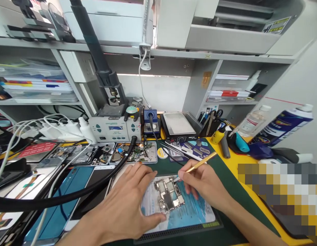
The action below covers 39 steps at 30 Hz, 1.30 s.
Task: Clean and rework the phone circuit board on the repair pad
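A bare phone logic board (169,195) lies on a pale blue-and-white work pad (199,213) in front of me. My left hand (129,200) is spread along the board's left side, its thumb near the lower left corner and its index finger near the upper left corner. Whether those fingertips touch the board I cannot tell. Pinched in my right hand (203,182) is a slim gold-handled tool (200,162), slanting down to the board's upper right edge. Its pale tip is partly hidden by the fingers, so its exact kind is unclear.
A thick black hose (96,188) crosses the left side over several phones. Behind stand a hot-air station (116,129), a soldering-iron holder (151,126) and a flat heating plate (179,123). Tweezers (171,152) lie beyond the pad. Bottles and a blue spray can (281,126) stand right.
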Each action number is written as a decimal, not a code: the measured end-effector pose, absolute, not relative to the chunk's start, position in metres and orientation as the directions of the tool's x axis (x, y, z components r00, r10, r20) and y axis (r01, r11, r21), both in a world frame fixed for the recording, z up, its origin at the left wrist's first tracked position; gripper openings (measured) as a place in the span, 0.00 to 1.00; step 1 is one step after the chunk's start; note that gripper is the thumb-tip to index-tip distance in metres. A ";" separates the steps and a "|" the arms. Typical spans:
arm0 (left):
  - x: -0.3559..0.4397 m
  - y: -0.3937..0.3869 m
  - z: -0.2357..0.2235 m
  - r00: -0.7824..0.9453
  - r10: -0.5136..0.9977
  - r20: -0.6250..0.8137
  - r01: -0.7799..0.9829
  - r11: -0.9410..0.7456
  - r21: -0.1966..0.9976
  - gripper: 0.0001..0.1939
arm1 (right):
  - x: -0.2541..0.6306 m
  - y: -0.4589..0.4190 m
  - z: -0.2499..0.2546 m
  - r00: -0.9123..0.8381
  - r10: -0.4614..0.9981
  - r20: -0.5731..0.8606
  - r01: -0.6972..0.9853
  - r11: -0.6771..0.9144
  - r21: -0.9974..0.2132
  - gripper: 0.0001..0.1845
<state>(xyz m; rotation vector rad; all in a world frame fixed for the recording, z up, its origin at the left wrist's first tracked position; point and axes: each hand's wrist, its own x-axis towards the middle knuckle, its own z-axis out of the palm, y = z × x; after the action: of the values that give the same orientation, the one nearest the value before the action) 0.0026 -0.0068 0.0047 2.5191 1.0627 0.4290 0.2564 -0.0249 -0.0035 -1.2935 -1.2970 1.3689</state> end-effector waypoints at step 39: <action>0.014 -0.022 -0.018 0.607 0.705 0.368 0.585 -0.709 0.394 0.31 | 0.244 -0.038 -0.003 -0.045 0.998 -0.035 0.098 -0.030 -0.995 0.16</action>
<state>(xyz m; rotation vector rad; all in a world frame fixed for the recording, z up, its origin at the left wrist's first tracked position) 0.0138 -0.0220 -0.0181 2.5999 1.0619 0.7463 0.2440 -0.0376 -0.0032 -1.2829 -1.3006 1.2204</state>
